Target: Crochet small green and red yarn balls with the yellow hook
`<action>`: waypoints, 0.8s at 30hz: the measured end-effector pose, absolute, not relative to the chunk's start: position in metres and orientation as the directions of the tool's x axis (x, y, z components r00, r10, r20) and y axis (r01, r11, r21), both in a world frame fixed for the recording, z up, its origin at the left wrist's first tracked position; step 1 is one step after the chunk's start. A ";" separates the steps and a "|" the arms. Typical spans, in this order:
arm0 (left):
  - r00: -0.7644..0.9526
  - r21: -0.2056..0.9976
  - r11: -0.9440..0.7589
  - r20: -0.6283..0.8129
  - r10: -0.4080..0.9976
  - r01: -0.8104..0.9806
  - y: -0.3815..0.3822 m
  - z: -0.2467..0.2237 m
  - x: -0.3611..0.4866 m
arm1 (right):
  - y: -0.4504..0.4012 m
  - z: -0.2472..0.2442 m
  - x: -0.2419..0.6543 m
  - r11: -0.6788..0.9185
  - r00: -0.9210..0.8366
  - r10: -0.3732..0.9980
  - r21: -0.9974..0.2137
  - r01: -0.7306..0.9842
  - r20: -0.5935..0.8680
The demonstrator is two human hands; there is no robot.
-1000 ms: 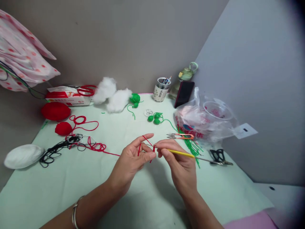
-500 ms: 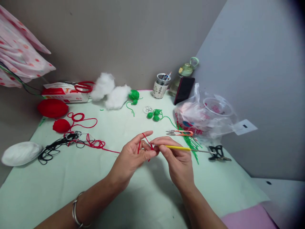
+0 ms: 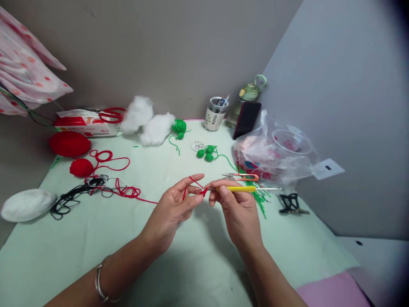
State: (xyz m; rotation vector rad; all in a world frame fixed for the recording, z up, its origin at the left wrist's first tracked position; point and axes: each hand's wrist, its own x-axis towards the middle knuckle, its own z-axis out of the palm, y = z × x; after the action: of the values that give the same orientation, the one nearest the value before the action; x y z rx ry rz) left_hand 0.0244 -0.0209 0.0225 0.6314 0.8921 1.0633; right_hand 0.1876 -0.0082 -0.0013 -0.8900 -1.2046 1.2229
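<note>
My right hand is closed on a crochet hook with a yellow handle, its metal tip pointing left. That tip passes into a small bit of red crochet work, which my left hand pinches between thumb and fingers. Red yarn loops over the raised left index finger and runs down to the piece. From the left hand the strand trails to a loose tangle on the table, near the red yarn ball. Exactly how the stitches sit is too small to tell.
Orange thread snips and cut green yarn lie beyond my right hand, beside a plastic bag. A black hair claw rests at the right. Further back are green crocheted balls, white stuffing and a can.
The hook has swung from sloping down rightward to nearly level, and its handle end has risen. The red piece now shows more plainly between my hands. My left hand keeps its pinch.
</note>
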 end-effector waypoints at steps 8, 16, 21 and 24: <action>0.244 0.747 0.407 -0.326 0.913 -0.526 -0.027 0.017 0.030 | -0.020 0.003 0.177 0.651 -0.040 0.719 -0.653 0.388 0.694; 0.281 0.748 0.426 -0.323 0.904 -0.509 -0.021 0.020 0.020 | -0.007 0.003 0.192 0.228 -0.065 0.966 -0.945 -0.235 0.249; 0.185 0.842 0.330 -0.276 0.943 -0.426 -0.022 0.023 0.018 | -0.016 0.007 0.193 0.430 -0.092 0.901 -0.901 0.051 0.424; 0.147 0.849 0.318 -0.282 0.948 -0.422 -0.024 0.023 0.022 | -0.022 0.003 0.193 0.683 -0.224 0.723 -0.629 0.371 0.654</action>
State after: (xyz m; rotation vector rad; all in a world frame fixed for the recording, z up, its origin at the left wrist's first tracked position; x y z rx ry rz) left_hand 0.0225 -0.0240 0.0232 0.6913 0.9509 1.1069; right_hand 0.1926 -0.0225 0.0033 -0.8633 -1.8371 0.4163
